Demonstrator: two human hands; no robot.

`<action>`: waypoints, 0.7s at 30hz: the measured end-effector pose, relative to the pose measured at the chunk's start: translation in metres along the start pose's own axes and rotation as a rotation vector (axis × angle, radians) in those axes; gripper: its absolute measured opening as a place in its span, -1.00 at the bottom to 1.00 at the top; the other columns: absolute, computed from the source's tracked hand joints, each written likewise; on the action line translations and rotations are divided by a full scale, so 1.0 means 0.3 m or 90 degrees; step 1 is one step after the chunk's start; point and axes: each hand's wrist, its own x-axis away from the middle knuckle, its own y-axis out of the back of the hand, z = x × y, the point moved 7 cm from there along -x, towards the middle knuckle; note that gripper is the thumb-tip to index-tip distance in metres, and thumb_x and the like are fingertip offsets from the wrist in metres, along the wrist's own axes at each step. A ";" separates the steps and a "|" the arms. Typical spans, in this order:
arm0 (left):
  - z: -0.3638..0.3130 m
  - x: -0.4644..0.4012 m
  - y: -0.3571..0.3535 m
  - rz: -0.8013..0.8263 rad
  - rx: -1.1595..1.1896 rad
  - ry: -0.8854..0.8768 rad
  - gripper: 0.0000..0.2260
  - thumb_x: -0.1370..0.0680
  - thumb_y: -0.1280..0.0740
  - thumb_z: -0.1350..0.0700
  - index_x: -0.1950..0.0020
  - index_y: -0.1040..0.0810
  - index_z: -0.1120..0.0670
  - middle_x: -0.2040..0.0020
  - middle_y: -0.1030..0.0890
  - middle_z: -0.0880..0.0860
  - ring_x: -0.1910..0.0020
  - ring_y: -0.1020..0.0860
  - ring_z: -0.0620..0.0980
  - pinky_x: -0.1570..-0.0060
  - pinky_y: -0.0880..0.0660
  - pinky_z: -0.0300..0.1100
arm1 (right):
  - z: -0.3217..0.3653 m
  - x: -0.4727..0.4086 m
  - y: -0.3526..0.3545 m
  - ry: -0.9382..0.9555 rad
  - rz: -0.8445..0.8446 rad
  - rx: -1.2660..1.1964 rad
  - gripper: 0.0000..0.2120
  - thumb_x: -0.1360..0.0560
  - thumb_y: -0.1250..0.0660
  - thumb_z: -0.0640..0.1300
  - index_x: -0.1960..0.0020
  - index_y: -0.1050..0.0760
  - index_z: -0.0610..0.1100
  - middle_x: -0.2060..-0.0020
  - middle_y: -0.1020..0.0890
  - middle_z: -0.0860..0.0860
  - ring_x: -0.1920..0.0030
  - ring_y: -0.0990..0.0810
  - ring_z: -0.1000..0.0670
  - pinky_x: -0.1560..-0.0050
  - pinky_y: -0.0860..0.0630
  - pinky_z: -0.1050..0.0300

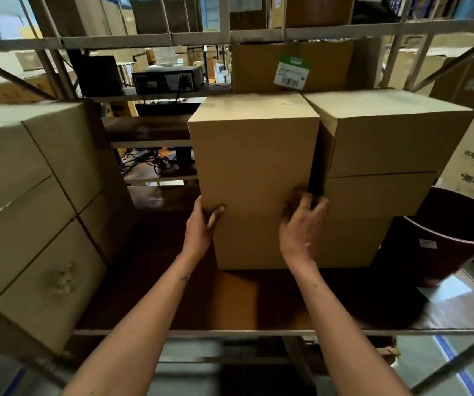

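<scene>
While the box (254, 155) sits on the lower box (247, 244), the work counts as barely begun: judged a lift or shift at the grasping stage.

Item: box, plain brown carton, upright, top of a two-high pile on the shelf (150, 281). Bottom edge flush on the lower box; no gap or tilt shows.

Done: both hands brought to the bottom corners of the box. Left to do, by judgement: secure the right-side hold, raise the box clear, carry it off.

Left hand (201, 227): at the bottom left corner, thumb pressed on the front face, fingers wrapped round the left side; it clamps that corner.

Right hand (303, 224): at the bottom right corner, fingers spread and reaching into the dark slot between the box and the right stack (384, 138). Blurred; whether it has closed on the edge cannot be told.

Hands apart, the width of the box between them.

Nearby: left stack (30, 195), well apart; bin (453, 232), beside the right stack.
</scene>
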 end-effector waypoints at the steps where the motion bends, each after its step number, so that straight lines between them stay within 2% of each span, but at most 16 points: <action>1: -0.008 0.007 0.002 -0.002 -0.031 -0.019 -0.40 -0.67 -0.44 -0.10 -0.66 -0.33 0.00 -0.41 -0.62 0.00 -0.39 -0.59 -0.08 -0.37 -0.60 -0.09 | 0.010 0.010 0.013 0.024 -0.032 0.003 -0.43 -0.52 -0.53 -0.29 -0.47 -0.42 -0.13 -0.46 -0.35 -0.25 -0.43 -0.42 -0.29 -0.40 -0.47 -0.17; 3: -0.029 0.027 0.011 -0.018 -0.053 -0.037 -0.34 -0.66 -0.45 -0.14 -0.68 -0.28 0.02 -0.48 -0.56 -0.02 -0.45 -0.53 -0.12 -0.42 -0.54 -0.16 | 0.036 0.030 0.022 0.076 -0.066 -0.001 -0.54 -0.54 -0.52 -0.22 -0.39 -0.48 -0.12 -0.35 -0.43 -0.18 -0.33 -0.48 -0.25 -0.29 -0.53 -0.17; 5: -0.046 0.049 0.030 -0.058 -0.085 -0.053 -0.28 -0.65 -0.46 -0.15 -0.71 -0.23 0.03 -0.57 -0.44 0.01 -0.55 -0.42 -0.10 -0.51 -0.42 -0.16 | 0.068 0.047 0.012 0.119 -0.069 -0.008 -0.64 -0.59 -0.48 -0.15 -0.35 -0.52 -0.12 -0.31 -0.49 -0.15 -0.30 -0.52 -0.23 -0.27 -0.57 -0.18; 8: -0.084 0.105 0.085 -0.152 -0.188 -0.102 -0.37 -0.68 -0.46 -0.05 -0.67 -0.29 0.10 -0.56 -0.33 0.07 -0.57 -0.34 -0.06 -0.57 -0.31 -0.18 | 0.138 0.079 -0.041 0.167 -0.025 -0.067 -0.73 -0.65 -0.42 -0.12 -0.33 -0.57 -0.11 -0.26 -0.57 -0.10 -0.28 -0.57 -0.16 -0.31 -0.57 -0.11; 12: -0.113 0.192 0.194 -0.190 -0.225 -0.144 -0.49 -0.69 -0.43 -0.01 -0.61 -0.39 0.06 -0.50 -0.36 -0.01 -0.53 -0.37 -0.12 -0.54 -0.34 -0.20 | 0.292 0.140 -0.157 0.220 0.137 -0.234 -0.77 -0.69 -0.41 -0.09 -0.33 -0.59 -0.06 -0.24 -0.60 -0.01 -0.27 -0.59 -0.01 -0.32 -0.49 0.16; 15: -0.122 0.241 0.327 -0.209 -0.243 -0.149 -0.52 -0.69 -0.43 0.00 -0.58 -0.42 0.04 -0.47 -0.41 -0.03 -0.48 -0.43 -0.13 -0.47 -0.39 -0.25 | 0.440 0.201 -0.258 0.239 0.275 -0.288 -0.75 -0.67 -0.42 -0.10 -0.34 -0.58 -0.01 -0.25 -0.58 0.07 -0.27 -0.56 0.10 -0.32 -0.52 0.16; 18: -0.137 0.292 0.507 -0.253 -0.251 -0.127 -0.54 -0.69 -0.44 0.01 -0.57 -0.44 0.04 -0.45 -0.45 -0.05 -0.44 -0.44 -0.19 -0.38 -0.35 -0.46 | 0.593 0.294 -0.335 0.243 0.365 -0.336 -0.73 -0.66 -0.44 -0.09 -0.36 -0.58 -0.01 -0.24 -0.61 0.11 -0.25 -0.58 0.17 -0.28 -0.59 0.15; 21: -0.152 0.357 0.719 -0.338 -0.248 -0.103 -0.55 -0.68 -0.44 0.03 -0.56 -0.46 0.04 -0.44 -0.47 -0.08 -0.39 -0.46 -0.21 -0.38 -0.39 -0.43 | 0.748 0.409 -0.398 0.238 0.430 -0.401 -0.72 -0.65 -0.46 -0.08 -0.36 -0.60 0.01 -0.21 -0.66 0.16 -0.21 -0.62 0.23 -0.21 -0.61 0.21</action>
